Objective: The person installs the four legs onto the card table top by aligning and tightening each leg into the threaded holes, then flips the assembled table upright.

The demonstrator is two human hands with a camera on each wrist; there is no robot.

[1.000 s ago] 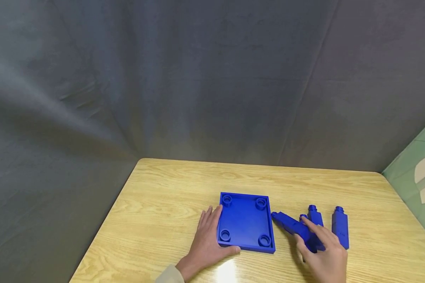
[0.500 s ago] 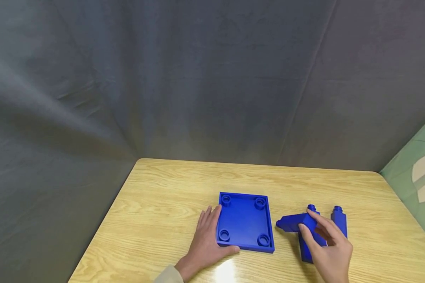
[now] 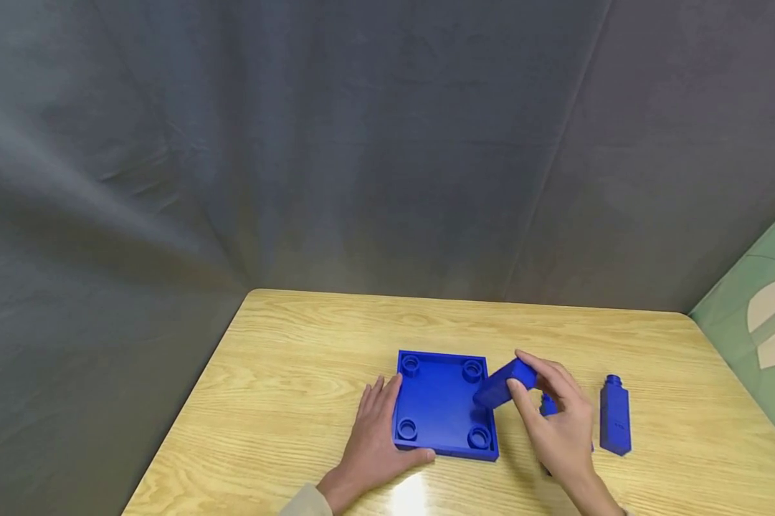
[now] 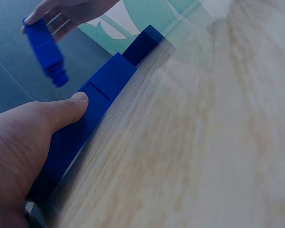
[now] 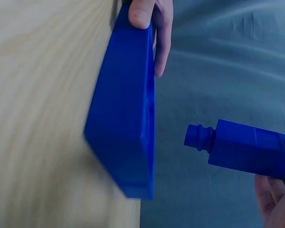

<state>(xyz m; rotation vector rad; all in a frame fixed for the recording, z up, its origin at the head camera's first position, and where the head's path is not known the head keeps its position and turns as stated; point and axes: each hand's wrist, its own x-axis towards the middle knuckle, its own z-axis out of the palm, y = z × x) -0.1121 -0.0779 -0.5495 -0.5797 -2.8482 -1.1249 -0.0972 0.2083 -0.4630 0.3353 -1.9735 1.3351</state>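
Note:
My left hand (image 3: 374,441) rests at the near left corner of a blue square toy tabletop (image 3: 441,401), fingers straight along its left side, thumb on the front side. The tabletop lies flat with a raised rim and a round socket in each corner. My right hand (image 3: 558,430) pinches a blue square-sided table leg (image 3: 503,383) near its plain end. The leg slants over the tabletop's right rim, its narrow end pointing down and left. In the right wrist view, the ringed stub of this leg (image 5: 249,147) is apart from the tabletop (image 5: 116,95).
One blue leg (image 3: 615,416) lies at the right of the wooden table (image 3: 310,337). Another blue leg (image 3: 547,405) lies mostly hidden behind my right hand. A grey curtain (image 3: 387,158) hangs beyond the table, and a green patterned surface (image 3: 755,308) borders it at right.
My right hand has lifted one leg from the group at the right, turned its narrow end downward and carried it left over the tabletop's rim. My left hand has stayed in place.

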